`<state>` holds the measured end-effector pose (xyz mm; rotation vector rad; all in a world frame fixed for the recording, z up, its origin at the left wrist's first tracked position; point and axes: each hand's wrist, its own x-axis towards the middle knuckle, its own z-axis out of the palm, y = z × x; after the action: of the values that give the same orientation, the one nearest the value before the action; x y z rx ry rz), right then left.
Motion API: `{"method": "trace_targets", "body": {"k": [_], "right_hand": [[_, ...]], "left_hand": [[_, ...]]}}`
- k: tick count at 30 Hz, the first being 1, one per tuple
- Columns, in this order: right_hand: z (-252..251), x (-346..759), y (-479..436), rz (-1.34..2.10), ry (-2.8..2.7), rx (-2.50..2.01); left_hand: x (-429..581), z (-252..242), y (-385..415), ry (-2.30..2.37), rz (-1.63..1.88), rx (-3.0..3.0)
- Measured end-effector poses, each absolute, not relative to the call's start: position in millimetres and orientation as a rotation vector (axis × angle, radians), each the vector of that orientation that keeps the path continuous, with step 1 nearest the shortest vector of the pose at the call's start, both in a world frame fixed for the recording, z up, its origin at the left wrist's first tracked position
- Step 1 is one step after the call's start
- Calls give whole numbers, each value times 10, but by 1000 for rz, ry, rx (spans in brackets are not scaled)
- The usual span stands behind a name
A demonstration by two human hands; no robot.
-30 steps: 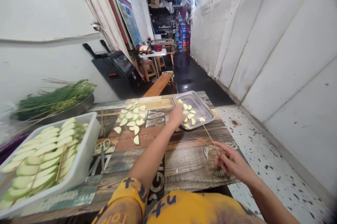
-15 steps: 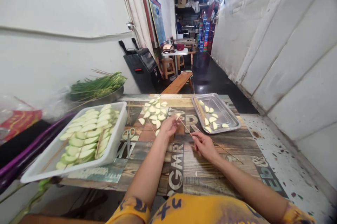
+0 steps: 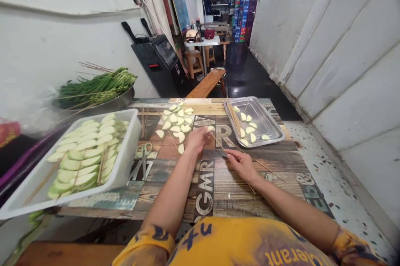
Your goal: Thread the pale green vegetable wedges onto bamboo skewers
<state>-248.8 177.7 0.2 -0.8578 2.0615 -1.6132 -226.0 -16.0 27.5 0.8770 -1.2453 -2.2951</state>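
Fingers of the left hand (image 3: 197, 139) curl nearly closed around a pale slice (image 3: 210, 128) over the middle of the table (image 3: 239, 201), left of the metal tray (image 3: 271, 132). The right hand (image 3: 242, 165), nearer and farther right, pinches a thin skewer (image 3: 219, 144) between thumb and forefinger, its far end at the slice. The slice should be light, firm yet easily split, and probably slick on its cut faces; its outer edges look the safest hold, clear of the point. The skewer seems light and stiff with a little flex, best gripped along its shaft. The left fingers hide part of the slice, so whether the tip pierces or merely touches it is unclear. The right hand covers a stretch of shaft; the stick end near its wrist is probably the same skewer. At the left, a purple object (image 3: 25, 166) is cut off.
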Motion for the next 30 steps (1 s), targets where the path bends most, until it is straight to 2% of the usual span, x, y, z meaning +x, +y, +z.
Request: {"method": "trace_targets", "body": {"k": [12,30], "right_hand": [[28,-2483,1783,-1631,2061,-840],[30,-2484,1783,-1604,2058,-876]], "left_hand": [[-2229,264,-140,-1052,-2363,870],[-2228,255,-135,-1012,-2347,852]]}}
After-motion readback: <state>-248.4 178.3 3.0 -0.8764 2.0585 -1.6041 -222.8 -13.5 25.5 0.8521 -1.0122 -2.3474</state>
